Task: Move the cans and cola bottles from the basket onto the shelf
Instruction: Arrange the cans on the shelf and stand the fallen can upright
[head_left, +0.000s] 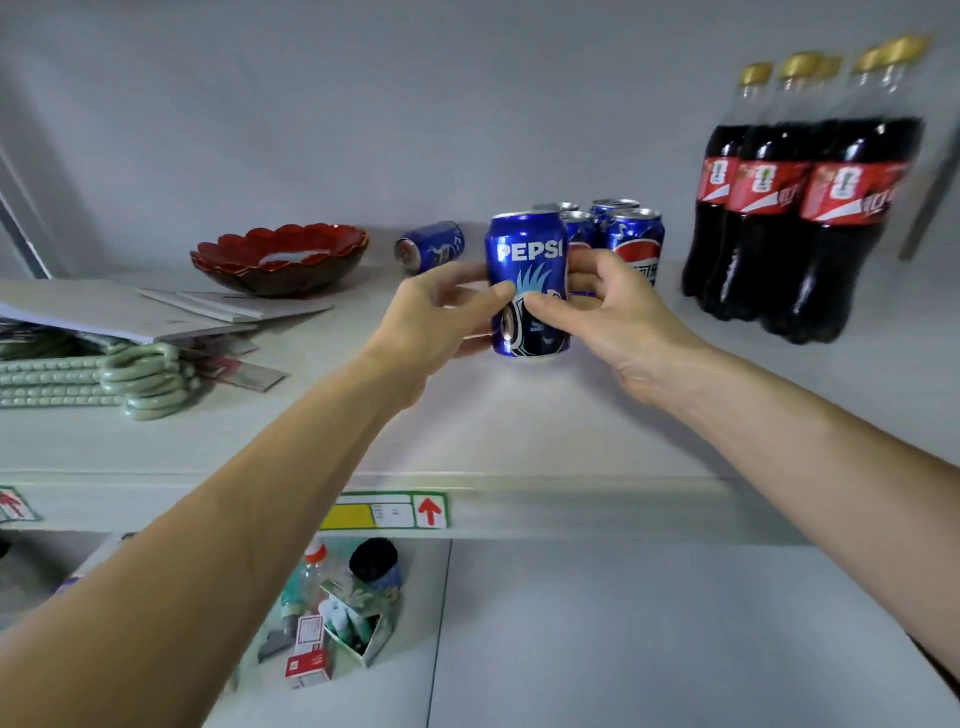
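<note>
Head view, from the left edge of the white shelf (519, 415): a bundle of pale green hangers (104, 376) lies flat beside a loose stack of papers (130, 312), and behind them sits a dark red scalloped bowl (280, 257). Further along, one blue can (431, 247) lies on its side near the back wall. The left hand (436, 322) reaches in from below, its fingers (457, 278) curled round the left side of an upright blue Pepsi can (527, 283), thumb pressed on the front of it. The can's base looks to be at or just over the shelf surface; contact cannot be told. The right hand (618, 322) mirrors this on the other side, fingers wrapped behind the can and thumb on its front, so both hands hold the same can. Just behind it stands a tight cluster of upright Pepsi cans (623, 231). Right of those, well apart, a group of dark cola bottles (810, 223) with red labels and gold caps stands near the back. Below the shelf front, which carries a label strip (387, 512) with a red arrow, a lower level holds small boxes and bottles (337, 618).
</note>
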